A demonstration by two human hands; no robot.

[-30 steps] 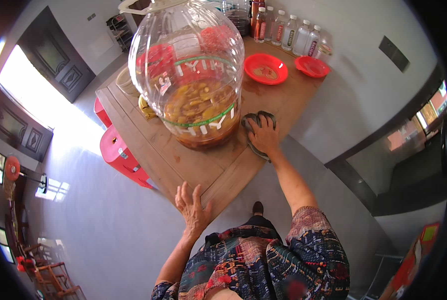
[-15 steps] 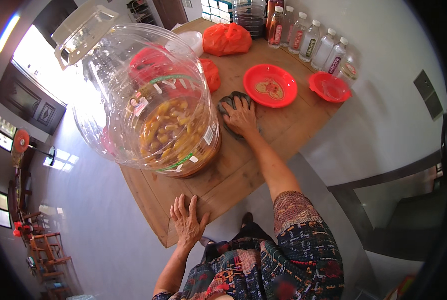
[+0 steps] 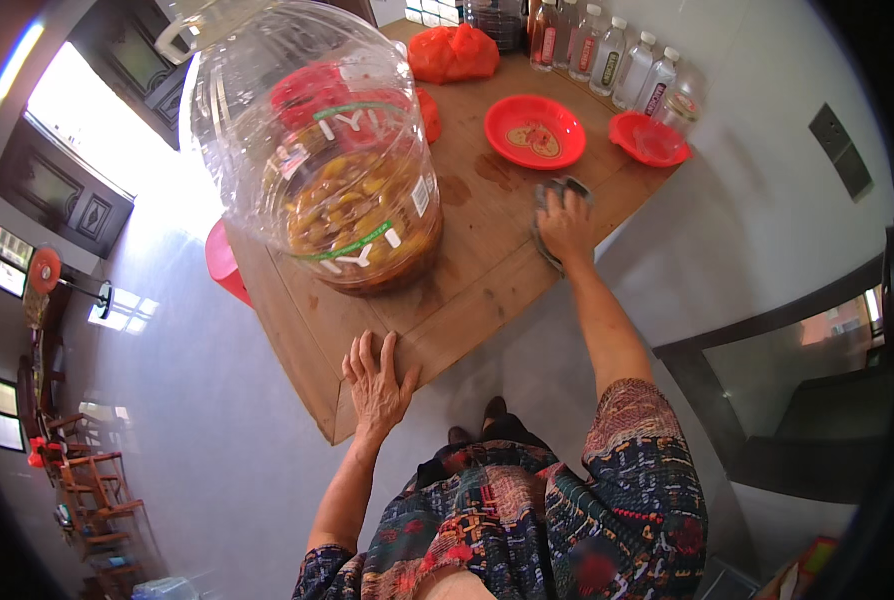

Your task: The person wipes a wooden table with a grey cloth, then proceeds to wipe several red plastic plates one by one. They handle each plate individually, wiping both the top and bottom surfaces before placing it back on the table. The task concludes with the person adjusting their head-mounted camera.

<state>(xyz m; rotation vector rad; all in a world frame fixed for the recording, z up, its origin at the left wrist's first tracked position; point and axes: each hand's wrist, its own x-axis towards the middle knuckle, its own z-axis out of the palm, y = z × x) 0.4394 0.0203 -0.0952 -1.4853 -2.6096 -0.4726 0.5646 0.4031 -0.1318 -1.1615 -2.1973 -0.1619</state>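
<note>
My right hand [image 3: 567, 228] presses a dark grey cloth [image 3: 548, 256] onto the wooden table [image 3: 487, 290], close to its right-hand edge. The fingers lie over the cloth and hide much of it. At the table's near corner, my left hand [image 3: 375, 388] rests flat with spread fingers and holds nothing. Between the hands and farther back stands a large clear plastic jar [image 3: 367, 200]. Yellow-brown pieces in brown liquid [image 3: 352, 205] fill its lower part. Damp-looking dark patches [image 3: 492, 170] show on the wood to the right of the jar.
Beyond the cloth are a round red plate [image 3: 535, 132] and a small red bowl [image 3: 649, 140] with a clear jar by it. Several bottles [image 3: 607, 60] line the wall. A red plastic bag [image 3: 453, 53] sits at the back. A pink-red object [image 3: 229, 265] shows beside the table's left edge.
My right hand has slid the cloth rightward and nearer, from beside the big jar to the table's right edge. My left hand stays at the near corner. The whole view has shifted slightly.
</note>
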